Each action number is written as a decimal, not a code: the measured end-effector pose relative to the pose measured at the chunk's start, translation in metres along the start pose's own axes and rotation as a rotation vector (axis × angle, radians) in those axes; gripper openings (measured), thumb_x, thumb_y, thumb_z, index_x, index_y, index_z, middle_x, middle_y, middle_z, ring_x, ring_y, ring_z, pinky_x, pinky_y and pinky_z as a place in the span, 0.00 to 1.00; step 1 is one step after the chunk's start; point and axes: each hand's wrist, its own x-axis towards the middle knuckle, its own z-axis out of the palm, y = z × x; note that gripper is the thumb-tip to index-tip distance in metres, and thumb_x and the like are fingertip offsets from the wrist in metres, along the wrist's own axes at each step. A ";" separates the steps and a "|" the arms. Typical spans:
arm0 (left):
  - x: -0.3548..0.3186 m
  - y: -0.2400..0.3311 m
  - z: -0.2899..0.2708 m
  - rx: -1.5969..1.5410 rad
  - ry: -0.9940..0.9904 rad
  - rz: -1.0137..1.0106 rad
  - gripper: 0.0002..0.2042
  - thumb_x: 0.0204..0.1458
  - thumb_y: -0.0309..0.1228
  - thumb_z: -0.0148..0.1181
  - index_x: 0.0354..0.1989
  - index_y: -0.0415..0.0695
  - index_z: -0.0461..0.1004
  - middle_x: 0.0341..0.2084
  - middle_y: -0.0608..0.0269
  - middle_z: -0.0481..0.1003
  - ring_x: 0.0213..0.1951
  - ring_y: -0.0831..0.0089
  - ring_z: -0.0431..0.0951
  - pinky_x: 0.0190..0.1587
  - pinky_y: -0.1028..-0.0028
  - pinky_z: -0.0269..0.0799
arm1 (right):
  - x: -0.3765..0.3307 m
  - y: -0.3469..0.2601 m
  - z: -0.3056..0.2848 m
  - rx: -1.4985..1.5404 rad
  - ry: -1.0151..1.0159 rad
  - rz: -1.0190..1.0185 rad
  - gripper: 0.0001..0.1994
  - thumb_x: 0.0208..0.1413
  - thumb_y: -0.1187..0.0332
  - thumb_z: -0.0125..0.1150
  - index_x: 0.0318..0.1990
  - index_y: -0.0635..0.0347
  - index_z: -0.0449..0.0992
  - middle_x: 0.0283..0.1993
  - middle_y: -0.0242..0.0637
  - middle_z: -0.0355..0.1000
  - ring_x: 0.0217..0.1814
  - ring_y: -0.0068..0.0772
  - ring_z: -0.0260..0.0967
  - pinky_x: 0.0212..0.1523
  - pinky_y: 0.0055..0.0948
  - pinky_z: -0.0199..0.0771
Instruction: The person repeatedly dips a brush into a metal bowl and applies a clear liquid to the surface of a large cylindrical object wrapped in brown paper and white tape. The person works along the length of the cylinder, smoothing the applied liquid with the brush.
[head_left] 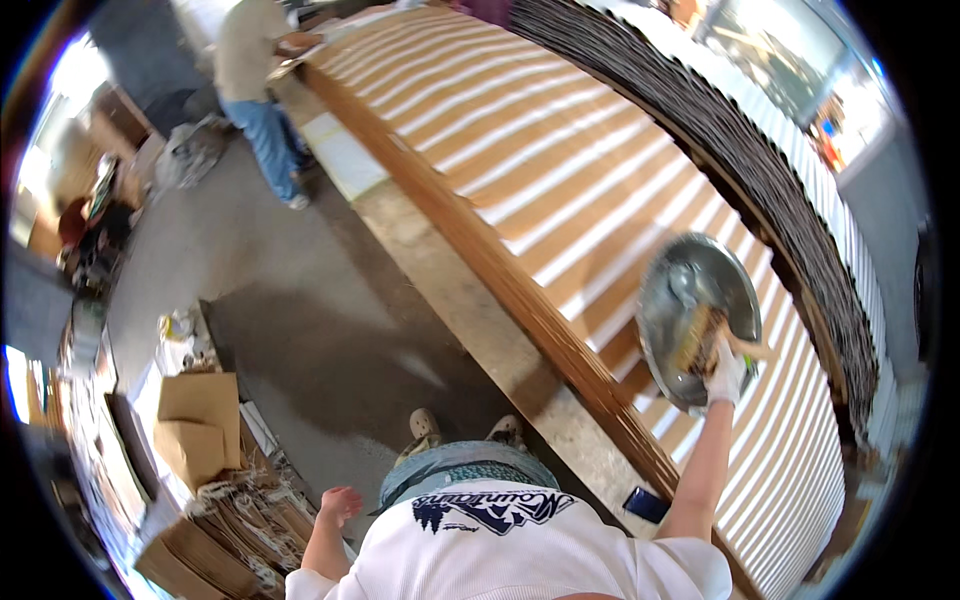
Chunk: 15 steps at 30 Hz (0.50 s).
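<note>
My right hand [724, 375], in a white glove, is closed around the wooden handle of a brush [697, 340]. The brush's bristles dip into a round metal basin [657, 290], which has some liquid in its bottom. This basin rests on a long stack of brown sheets [560, 225] whose top carries white stripes. Away from the stack, my bare left hand [342, 503] hangs low at my left side, holding nothing, its fingers loosely apart.
A dark phone [646, 505] lies on the ledge beside the stack. Beyond the stack runs a pile of dark wavy sheets [740, 140]. Another person [255, 90] stands at the far left end. Cardboard [200, 420] and bundled scraps [240, 535] sit at my left.
</note>
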 end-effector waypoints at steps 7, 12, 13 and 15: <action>0.053 0.044 -0.026 0.005 0.041 0.342 0.17 0.51 0.26 0.63 0.50 0.39 0.71 0.31 0.57 0.78 0.27 0.69 0.78 0.29 0.70 0.75 | 0.008 0.037 -0.004 0.114 0.454 -0.039 0.14 0.56 0.59 0.65 0.24 0.53 0.70 0.16 0.29 0.63 0.14 0.26 0.60 0.13 0.28 0.57; 0.080 0.102 -0.062 0.143 0.040 0.581 0.14 0.41 0.25 0.69 0.39 0.38 0.80 0.22 0.64 0.79 0.25 0.76 0.77 0.29 0.75 0.73 | -0.001 0.030 0.003 0.303 0.298 0.098 0.20 0.64 0.51 0.41 0.23 0.51 0.64 0.18 0.33 0.60 0.15 0.31 0.54 0.15 0.31 0.55; 0.075 0.120 -0.070 0.139 0.057 0.586 0.14 0.41 0.25 0.70 0.38 0.37 0.80 0.23 0.63 0.79 0.25 0.76 0.78 0.30 0.75 0.73 | 0.008 0.033 0.026 0.293 0.303 0.085 0.20 0.64 0.52 0.41 0.23 0.51 0.64 0.18 0.33 0.60 0.16 0.31 0.55 0.15 0.32 0.57; 0.073 0.154 -0.081 0.152 0.044 0.592 0.13 0.40 0.25 0.70 0.37 0.37 0.81 0.25 0.63 0.80 0.27 0.77 0.79 0.31 0.75 0.74 | -0.001 0.020 0.046 0.259 0.358 0.036 0.19 0.65 0.52 0.42 0.24 0.51 0.64 0.18 0.33 0.61 0.17 0.32 0.57 0.17 0.32 0.59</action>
